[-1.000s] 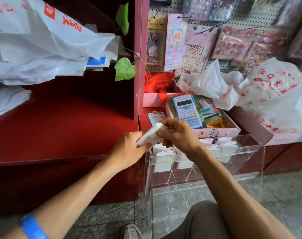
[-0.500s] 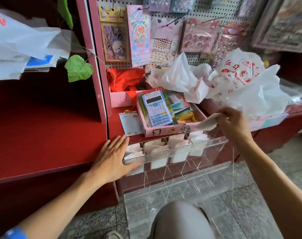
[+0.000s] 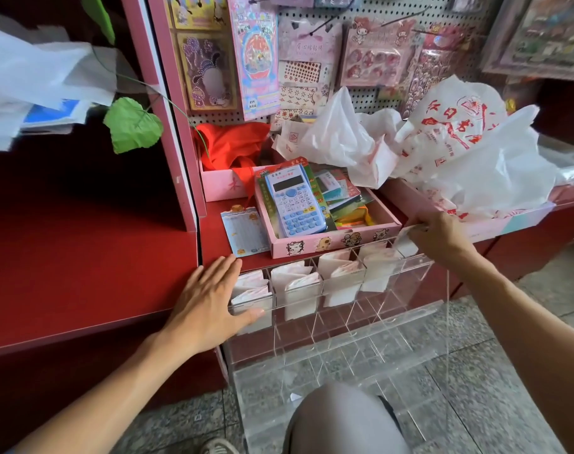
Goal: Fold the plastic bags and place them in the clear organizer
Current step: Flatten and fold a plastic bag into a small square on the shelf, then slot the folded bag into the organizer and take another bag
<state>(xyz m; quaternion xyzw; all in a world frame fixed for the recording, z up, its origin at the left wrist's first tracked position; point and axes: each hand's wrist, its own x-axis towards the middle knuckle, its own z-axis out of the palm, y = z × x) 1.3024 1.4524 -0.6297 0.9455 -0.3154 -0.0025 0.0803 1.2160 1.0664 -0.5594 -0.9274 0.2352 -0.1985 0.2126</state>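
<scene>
This was a small stationery or trinket shop. A white pegboard on the far wall carried hooks hung with packaged sticker sheets and cartoon cards still in their wrappers. On the red surface below sat a pink cardboard box printed with cartoon animals, holding a blue calculator in its retail card beside other small packets. White carrier bags with red print lay heaped at the far right.
</scene>
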